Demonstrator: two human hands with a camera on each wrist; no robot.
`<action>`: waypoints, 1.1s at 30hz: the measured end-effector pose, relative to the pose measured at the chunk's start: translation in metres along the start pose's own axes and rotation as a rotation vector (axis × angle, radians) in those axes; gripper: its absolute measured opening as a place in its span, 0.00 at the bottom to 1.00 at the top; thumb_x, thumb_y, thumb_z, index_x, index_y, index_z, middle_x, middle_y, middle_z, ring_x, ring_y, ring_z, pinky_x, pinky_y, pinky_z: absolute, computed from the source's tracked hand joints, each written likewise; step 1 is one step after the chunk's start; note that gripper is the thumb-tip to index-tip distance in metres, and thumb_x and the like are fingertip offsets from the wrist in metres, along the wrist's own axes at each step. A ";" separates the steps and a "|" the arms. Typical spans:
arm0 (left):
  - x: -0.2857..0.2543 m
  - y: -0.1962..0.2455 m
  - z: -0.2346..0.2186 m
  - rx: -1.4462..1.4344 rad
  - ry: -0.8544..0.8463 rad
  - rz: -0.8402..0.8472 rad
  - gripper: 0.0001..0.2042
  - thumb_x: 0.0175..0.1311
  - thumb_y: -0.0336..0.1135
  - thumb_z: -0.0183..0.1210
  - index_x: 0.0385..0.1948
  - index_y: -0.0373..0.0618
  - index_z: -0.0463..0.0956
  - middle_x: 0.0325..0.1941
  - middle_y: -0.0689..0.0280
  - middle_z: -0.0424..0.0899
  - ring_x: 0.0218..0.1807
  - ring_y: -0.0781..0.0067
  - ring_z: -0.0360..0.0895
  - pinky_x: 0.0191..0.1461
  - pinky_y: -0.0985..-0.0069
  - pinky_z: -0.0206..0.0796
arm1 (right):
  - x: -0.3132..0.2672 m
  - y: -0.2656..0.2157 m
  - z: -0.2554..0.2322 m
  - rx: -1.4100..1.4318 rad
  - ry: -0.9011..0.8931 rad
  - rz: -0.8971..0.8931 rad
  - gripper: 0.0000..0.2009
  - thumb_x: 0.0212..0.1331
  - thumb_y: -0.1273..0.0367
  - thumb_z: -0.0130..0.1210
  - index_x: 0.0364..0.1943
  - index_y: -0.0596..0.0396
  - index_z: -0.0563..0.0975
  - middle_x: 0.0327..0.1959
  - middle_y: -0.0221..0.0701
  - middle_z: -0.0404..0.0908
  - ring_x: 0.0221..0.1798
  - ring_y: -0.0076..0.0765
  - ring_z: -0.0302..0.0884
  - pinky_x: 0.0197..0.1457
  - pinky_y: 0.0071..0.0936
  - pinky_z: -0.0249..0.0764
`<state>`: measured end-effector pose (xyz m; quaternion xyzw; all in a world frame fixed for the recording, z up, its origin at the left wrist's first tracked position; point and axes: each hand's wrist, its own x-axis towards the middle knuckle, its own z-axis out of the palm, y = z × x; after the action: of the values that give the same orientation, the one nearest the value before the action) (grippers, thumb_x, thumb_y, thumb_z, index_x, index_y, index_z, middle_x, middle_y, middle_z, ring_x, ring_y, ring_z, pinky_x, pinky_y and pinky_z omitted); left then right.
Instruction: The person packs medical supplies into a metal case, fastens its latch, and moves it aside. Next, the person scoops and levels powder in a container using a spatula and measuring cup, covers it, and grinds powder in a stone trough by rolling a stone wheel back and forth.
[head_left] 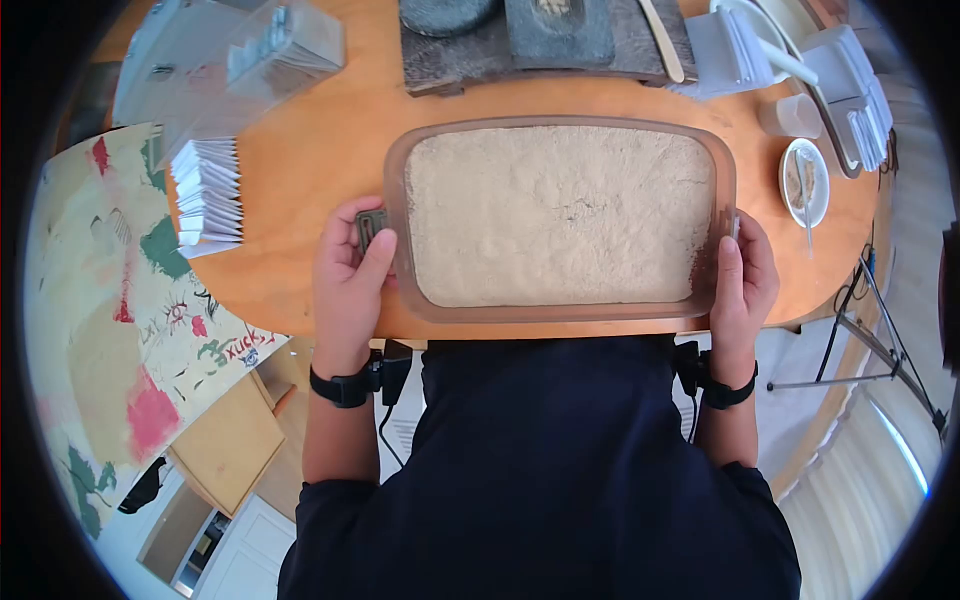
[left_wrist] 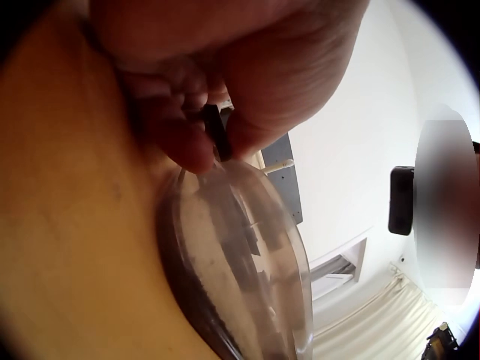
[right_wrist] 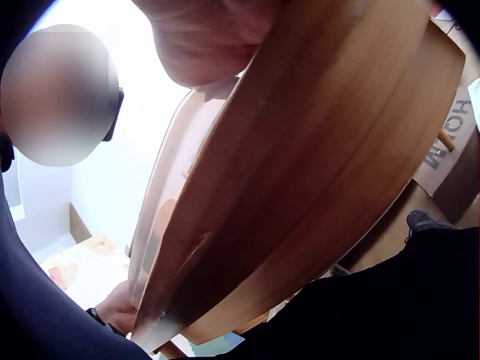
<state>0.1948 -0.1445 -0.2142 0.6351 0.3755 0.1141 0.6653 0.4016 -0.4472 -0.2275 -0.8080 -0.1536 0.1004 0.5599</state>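
A translucent brownish plastic tub (head_left: pixel 560 314) rests at the table's front edge, spread nearly level with pale, sand-like powder (head_left: pixel 560 215) that has small cracks right of its middle. At the tub's left end my left hand (head_left: pixel 350 285) grips a dark grey-green latch handle (head_left: pixel 371 228), thumb over its front. My right hand (head_left: pixel 745 280) holds the opposite end, thumb along the rim and fingers curled around the outside. In the left wrist view, the fingers close around the handle beside the tub's clear wall (left_wrist: pixel 225 217). The right wrist view hides most of the right fingers behind the tabletop edge (right_wrist: pixel 315 165).
Folded white papers (head_left: pixel 208 195) stand left of the tub, near clear plastic boxes (head_left: pixel 290 45). Behind lies a dark wooden board (head_left: pixel 480 75) bearing stone-like slabs and a wooden stick (head_left: pixel 662 40). A white bowl (head_left: pixel 822 185) with a spoon and a small cup (head_left: pixel 790 115) sit right.
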 end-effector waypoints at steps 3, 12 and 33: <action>-0.001 0.004 0.002 0.014 0.013 -0.008 0.16 0.71 0.32 0.57 0.58 0.42 0.69 0.40 0.73 0.79 0.36 0.88 0.73 0.35 0.87 0.67 | -0.001 0.003 -0.001 -0.008 0.005 0.007 0.14 0.69 0.72 0.53 0.53 0.68 0.76 0.39 0.29 0.80 0.40 0.18 0.73 0.48 0.16 0.69; -0.010 0.017 0.004 0.069 -0.002 0.098 0.18 0.70 0.29 0.56 0.60 0.42 0.68 0.43 0.73 0.78 0.42 0.88 0.73 0.44 0.87 0.64 | -0.009 0.011 -0.011 -0.175 0.134 -0.126 0.13 0.63 0.77 0.59 0.50 0.67 0.79 0.34 0.28 0.82 0.34 0.16 0.75 0.40 0.15 0.73; -0.022 0.016 0.007 0.117 0.141 0.077 0.17 0.72 0.29 0.53 0.61 0.41 0.71 0.42 0.73 0.79 0.40 0.88 0.73 0.40 0.88 0.64 | -0.009 -0.010 -0.005 -0.008 0.076 0.076 0.10 0.64 0.72 0.58 0.45 0.66 0.80 0.24 0.21 0.77 0.27 0.11 0.68 0.31 0.13 0.66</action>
<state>0.1891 -0.1606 -0.1916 0.6771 0.4029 0.1618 0.5941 0.3931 -0.4517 -0.2167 -0.8185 -0.1020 0.0902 0.5581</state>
